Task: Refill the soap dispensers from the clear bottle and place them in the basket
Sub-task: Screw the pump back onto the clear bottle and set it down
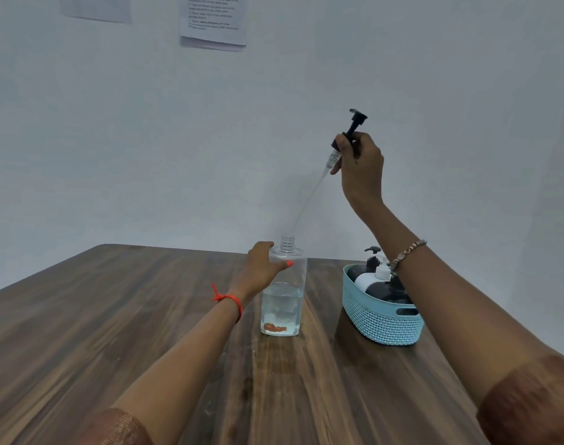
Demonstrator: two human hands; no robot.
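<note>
Clear bottle [282, 305], partly filled, upright on table [113, 316]; left hand [263, 264] grips its shoulder. Right hand [361, 165], at 1 o'clock above, pinches black pump [357, 116], its tube reaching the bottle's neck. Basket [370, 316] at 3 o'clock holds dispensers [367, 279].

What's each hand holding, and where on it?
Left hand grips the clear bottle at its shoulder; right hand holds the pump by its collar.

Wall notice [213, 17] cropped, text illegible, dispensers [369, 279] half-hidden

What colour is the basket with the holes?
Light blue woven plastic basket, seen in the head view.
</note>
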